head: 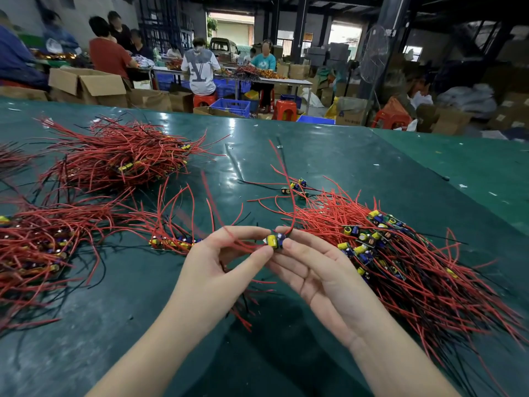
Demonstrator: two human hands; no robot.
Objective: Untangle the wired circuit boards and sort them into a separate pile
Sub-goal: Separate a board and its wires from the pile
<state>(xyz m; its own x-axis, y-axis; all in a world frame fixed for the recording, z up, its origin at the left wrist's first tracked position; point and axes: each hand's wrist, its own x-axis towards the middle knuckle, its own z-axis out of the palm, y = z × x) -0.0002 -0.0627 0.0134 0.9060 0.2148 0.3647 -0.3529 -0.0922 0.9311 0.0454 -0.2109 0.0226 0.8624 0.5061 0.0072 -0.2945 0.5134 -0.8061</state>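
Above the green table [315, 156], near its front edge, a small circuit board [274, 241] with a yellow capacitor is held between both hands. It is pinched by the thumb and fingertips of the left hand [226, 262], which are curled round its left side, and it is touched on the right by the fingertips of the right hand [312, 270], whose palm is turned up with the fingers nearly straight. Red wires [289, 193] are seen rising from the board and arching away. Just right of the hands a large tangled pile [400, 253] of boards and red wires is spread. A smaller cluster [171, 224] lies left of the hands, another heap [37, 242] at the left edge, and a further heap [120, 159] behind it.
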